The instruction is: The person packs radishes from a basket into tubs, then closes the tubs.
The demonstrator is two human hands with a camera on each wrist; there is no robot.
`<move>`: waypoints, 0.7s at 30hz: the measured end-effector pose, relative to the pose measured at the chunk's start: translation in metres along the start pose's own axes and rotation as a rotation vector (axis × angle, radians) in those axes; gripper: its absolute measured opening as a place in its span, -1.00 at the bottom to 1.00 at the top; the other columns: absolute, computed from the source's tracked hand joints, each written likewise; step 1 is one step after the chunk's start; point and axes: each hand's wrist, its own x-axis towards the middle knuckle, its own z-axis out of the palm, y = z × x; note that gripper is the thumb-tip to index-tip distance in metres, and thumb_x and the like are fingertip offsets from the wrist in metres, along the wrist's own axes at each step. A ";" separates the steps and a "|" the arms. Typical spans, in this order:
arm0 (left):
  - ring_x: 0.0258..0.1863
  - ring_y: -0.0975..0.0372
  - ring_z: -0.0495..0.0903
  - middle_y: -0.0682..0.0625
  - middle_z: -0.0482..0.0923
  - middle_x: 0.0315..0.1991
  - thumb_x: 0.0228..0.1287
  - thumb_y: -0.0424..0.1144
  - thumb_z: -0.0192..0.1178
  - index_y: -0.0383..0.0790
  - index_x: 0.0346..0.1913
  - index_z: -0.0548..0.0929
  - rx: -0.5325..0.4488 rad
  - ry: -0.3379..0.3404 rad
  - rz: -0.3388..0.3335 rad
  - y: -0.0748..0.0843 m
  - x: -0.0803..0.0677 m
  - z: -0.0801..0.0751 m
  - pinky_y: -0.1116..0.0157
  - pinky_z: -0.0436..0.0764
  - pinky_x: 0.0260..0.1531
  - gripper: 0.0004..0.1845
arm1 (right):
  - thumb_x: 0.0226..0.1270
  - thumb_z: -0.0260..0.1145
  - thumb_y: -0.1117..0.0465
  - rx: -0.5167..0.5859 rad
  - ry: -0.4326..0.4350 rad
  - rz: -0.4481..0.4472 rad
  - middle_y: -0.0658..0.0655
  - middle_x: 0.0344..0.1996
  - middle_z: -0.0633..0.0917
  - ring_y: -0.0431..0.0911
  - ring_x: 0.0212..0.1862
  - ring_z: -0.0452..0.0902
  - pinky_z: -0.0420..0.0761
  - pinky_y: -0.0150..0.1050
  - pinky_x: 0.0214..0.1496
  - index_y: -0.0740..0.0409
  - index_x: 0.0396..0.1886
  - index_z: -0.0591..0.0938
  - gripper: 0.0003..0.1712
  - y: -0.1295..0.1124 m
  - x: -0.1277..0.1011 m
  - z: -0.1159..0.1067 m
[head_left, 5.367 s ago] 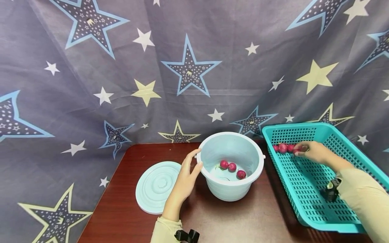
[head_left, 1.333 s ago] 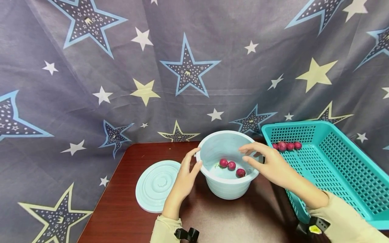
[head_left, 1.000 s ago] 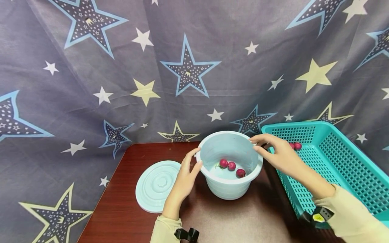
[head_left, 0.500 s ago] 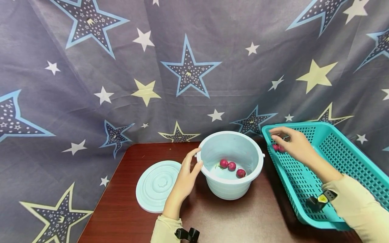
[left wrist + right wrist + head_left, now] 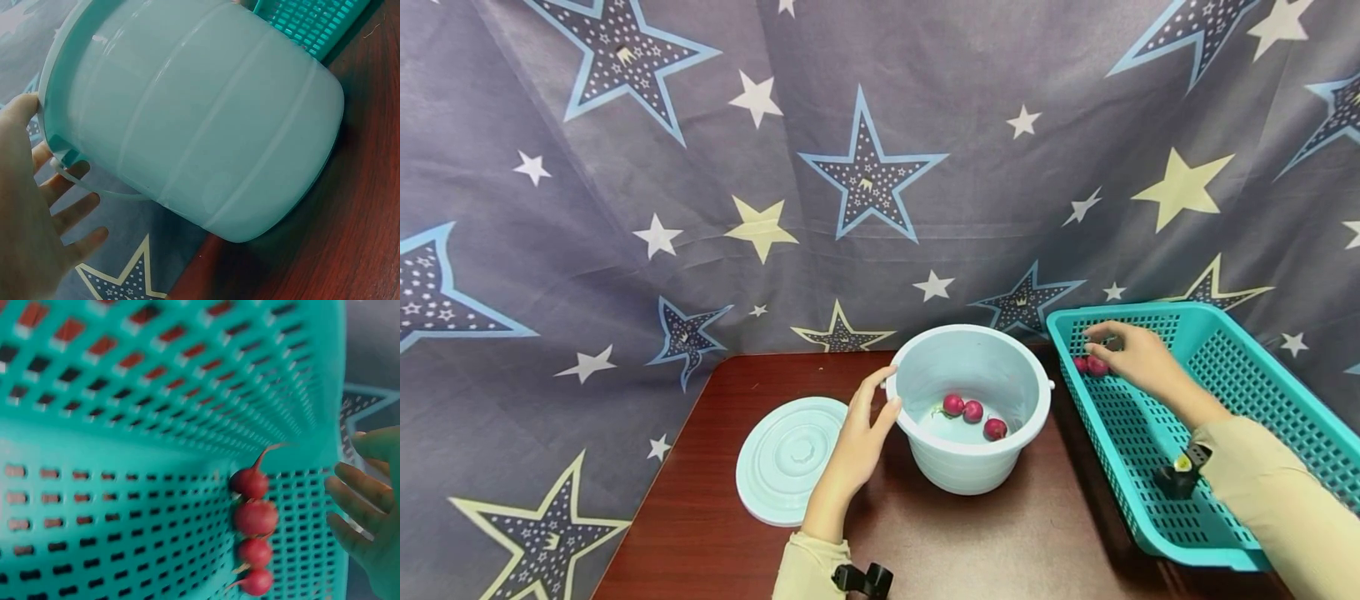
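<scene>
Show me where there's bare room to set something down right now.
Bare table lies behind the lid, and in front of the bucket between the two sleeves. The basket floor is free near its front. Crowded: the basket's far corner, where four radishes line up beside the right hand, and the left hand at the bucket's rim.

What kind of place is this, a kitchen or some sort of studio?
Probably a staged recording corner, not a kitchen: a star-printed cloth hangs as a backdrop behind a small brown table, which holds only a pail, its lid and a basket of radishes.
</scene>
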 end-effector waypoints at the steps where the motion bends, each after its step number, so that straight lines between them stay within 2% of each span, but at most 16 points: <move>1: 0.43 0.20 0.15 0.11 0.26 0.41 0.52 0.00 0.02 0.12 0.42 0.33 0.003 0.001 -0.001 0.000 0.000 0.000 -0.03 0.22 0.35 -0.52 | 0.49 0.22 0.07 0.001 -0.009 0.005 0.34 -0.10 0.69 0.16 -0.16 0.62 0.57 0.02 -0.28 0.30 0.14 0.60 -0.57 0.003 0.001 0.001; 7: 0.45 0.21 0.12 0.13 0.26 0.41 0.52 0.00 0.02 0.12 0.42 0.34 0.001 0.006 0.007 -0.001 0.000 0.000 -0.07 0.16 0.37 -0.53 | 0.45 0.27 0.17 0.011 -0.060 0.008 0.37 -0.09 0.69 0.11 -0.23 0.66 0.58 0.10 -0.21 0.34 0.13 0.59 -0.61 0.023 0.007 0.011; 14: 0.44 0.22 0.13 0.13 0.26 0.41 0.52 0.00 0.02 0.12 0.42 0.34 -0.009 0.006 0.002 -0.002 -0.001 -0.001 -0.06 0.17 0.37 -0.53 | 0.41 0.28 0.22 -0.020 -0.093 0.025 0.39 -0.05 0.66 0.10 -0.21 0.64 0.59 0.07 -0.23 0.31 0.11 0.61 -0.65 0.033 0.014 0.024; 18: 0.43 0.21 0.15 0.13 0.26 0.41 0.52 0.00 0.02 0.11 0.42 0.33 -0.006 0.003 0.004 -0.001 -0.001 -0.001 -0.06 0.20 0.36 -0.53 | 0.38 0.32 0.18 -0.068 -0.093 0.035 0.36 -0.06 0.67 0.12 -0.20 0.61 0.56 0.01 -0.32 0.26 0.11 0.63 -0.63 0.034 0.015 0.029; 21: 0.43 0.21 0.16 0.13 0.26 0.41 0.52 0.00 0.02 0.12 0.42 0.34 -0.001 0.002 0.006 -0.001 -0.001 -0.001 -0.04 0.23 0.34 -0.53 | 0.37 0.35 0.14 -0.084 -0.093 0.047 0.36 -0.06 0.67 0.18 -0.14 0.61 0.57 0.07 -0.28 0.25 0.10 0.64 -0.61 0.035 0.016 0.032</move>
